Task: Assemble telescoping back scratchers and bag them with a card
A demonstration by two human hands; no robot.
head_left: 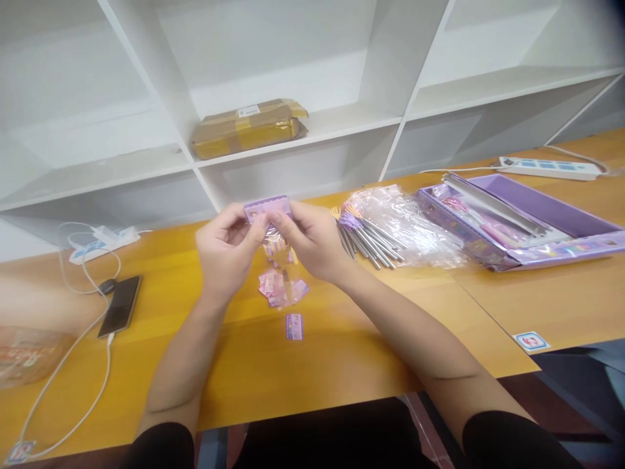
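Observation:
My left hand (224,247) and my right hand (315,241) pinch a purple printed card (261,206) between thumbs and fingers, one at each side. Right below it, clear plastic and small yellow-and-purple pieces (277,250) show between the hands; whether they are joined to the card I cannot tell. Closer to me on the table lies a small pile of pink and purple cards (282,288) with clear plastic. One separate purple card (293,327) lies in front of that pile. Beside my right hand is a bunch of metal rods (374,241) with purple and orange hand-shaped ends.
Clear plastic bags (415,228) lie behind the rods. An open purple box (551,251) with pink items stands at the right, near a power strip (547,168). To the left are a phone (120,306) on a cable and another power strip (105,243). A taped parcel (249,133) sits on the shelf.

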